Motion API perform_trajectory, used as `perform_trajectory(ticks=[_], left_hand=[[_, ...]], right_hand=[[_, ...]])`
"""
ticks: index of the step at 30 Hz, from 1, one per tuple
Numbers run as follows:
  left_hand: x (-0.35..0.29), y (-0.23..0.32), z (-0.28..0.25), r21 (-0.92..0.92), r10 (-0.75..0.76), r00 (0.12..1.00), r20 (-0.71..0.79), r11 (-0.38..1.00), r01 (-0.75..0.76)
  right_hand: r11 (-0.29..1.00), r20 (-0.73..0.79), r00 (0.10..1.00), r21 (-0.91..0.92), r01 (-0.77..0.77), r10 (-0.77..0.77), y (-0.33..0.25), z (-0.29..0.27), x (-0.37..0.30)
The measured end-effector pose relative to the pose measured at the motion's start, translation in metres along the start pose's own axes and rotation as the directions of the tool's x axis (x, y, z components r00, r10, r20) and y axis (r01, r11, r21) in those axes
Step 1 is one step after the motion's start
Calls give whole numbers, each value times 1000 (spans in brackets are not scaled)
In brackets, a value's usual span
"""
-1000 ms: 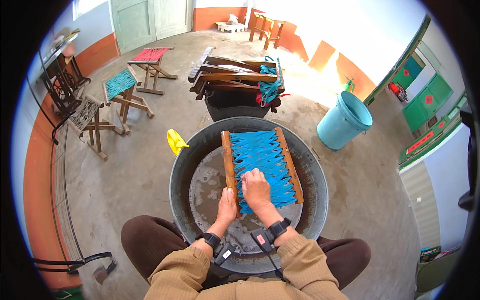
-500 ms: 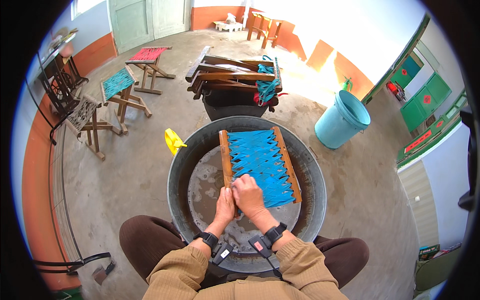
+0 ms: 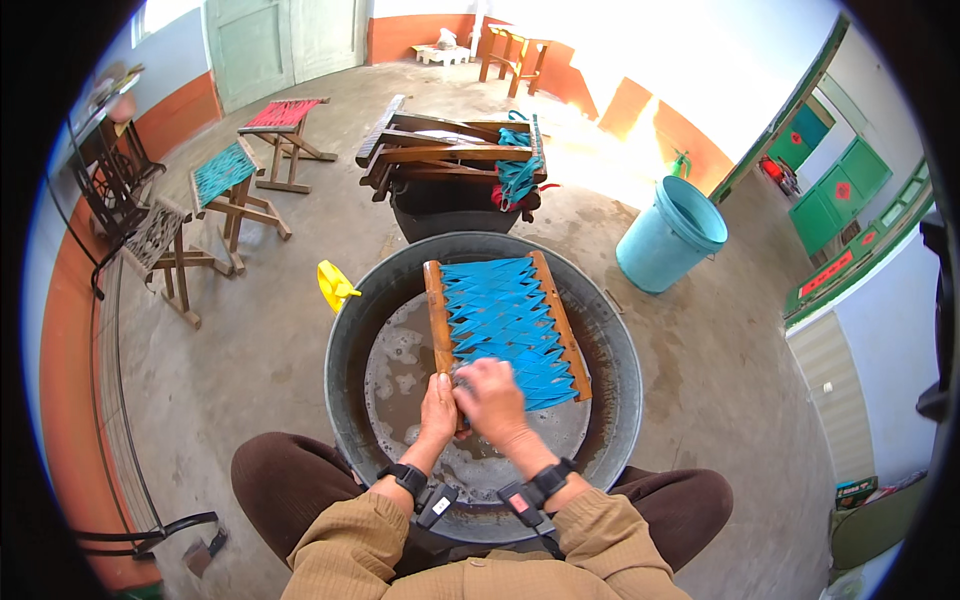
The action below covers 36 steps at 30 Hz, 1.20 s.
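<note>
Nearest, a person's brown-trousered knees point(image 3: 295, 487) spread to either side of a round grey metal tub point(image 3: 630, 400), and tan sleeves point(image 3: 350, 545) reach in over its near edge, a black band point(image 3: 408, 478) on each wrist. The left hand point(image 3: 438, 408) wraps the near end of a wooden side bar, thumb on top and fingers curled beneath. Close beside it, the right hand point(image 3: 494, 400) is blurred, its fingers bent over the same bar; whether they pinch something small and greyish, I cannot tell. The bar belongs to a stool seat point(image 3: 508, 310) laced with bright blue straps, which sits within the tub's round, above murky, foamy water point(image 3: 398, 372). A yellow object point(image 3: 335, 287) is just outside the left rim. Beyond the tub, folded wooden stools point(image 3: 450, 153) lie piled on a dark container point(image 3: 450, 210); a light-blue bucket point(image 3: 655, 250) stands to the right. Off to the left stand three woven stools: grey-brown point(image 3: 155, 232), teal point(image 3: 222, 172) and red point(image 3: 283, 114). Farthest back are pale green doors point(image 3: 250, 50).
</note>
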<state>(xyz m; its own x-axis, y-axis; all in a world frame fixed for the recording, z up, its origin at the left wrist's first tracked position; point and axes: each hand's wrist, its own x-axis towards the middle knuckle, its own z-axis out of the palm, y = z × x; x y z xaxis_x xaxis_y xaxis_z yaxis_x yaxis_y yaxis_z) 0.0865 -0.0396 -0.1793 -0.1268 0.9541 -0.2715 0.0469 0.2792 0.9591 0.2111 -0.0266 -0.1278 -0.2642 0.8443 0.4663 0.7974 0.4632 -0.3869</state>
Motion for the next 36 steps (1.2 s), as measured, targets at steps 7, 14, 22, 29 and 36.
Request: perform_trajectory(ticks=[7,14,22,29,36], left_hand=[[2,-7,5,-112,-70,997,21,991,72],[25,-48,4,49,116,993,-32,992,-114],[4,-15,-1,-117,-120,990,79,985,129],[7,-14,1,-101,-108,993,51,988,113],[4,-12,2,-85,-87,995,39,992,90]], right_hand=[[888,16,992,-449,-103,123,72,-23,-13],[982,-112,984,-114,-150,137,46,4,1],[909,69,984,-399,-122,162,72,-1,12],[978,-116,987,-162,-130,112,36,9,23],[888,68,975,-431,-161,210,60,-17,27]])
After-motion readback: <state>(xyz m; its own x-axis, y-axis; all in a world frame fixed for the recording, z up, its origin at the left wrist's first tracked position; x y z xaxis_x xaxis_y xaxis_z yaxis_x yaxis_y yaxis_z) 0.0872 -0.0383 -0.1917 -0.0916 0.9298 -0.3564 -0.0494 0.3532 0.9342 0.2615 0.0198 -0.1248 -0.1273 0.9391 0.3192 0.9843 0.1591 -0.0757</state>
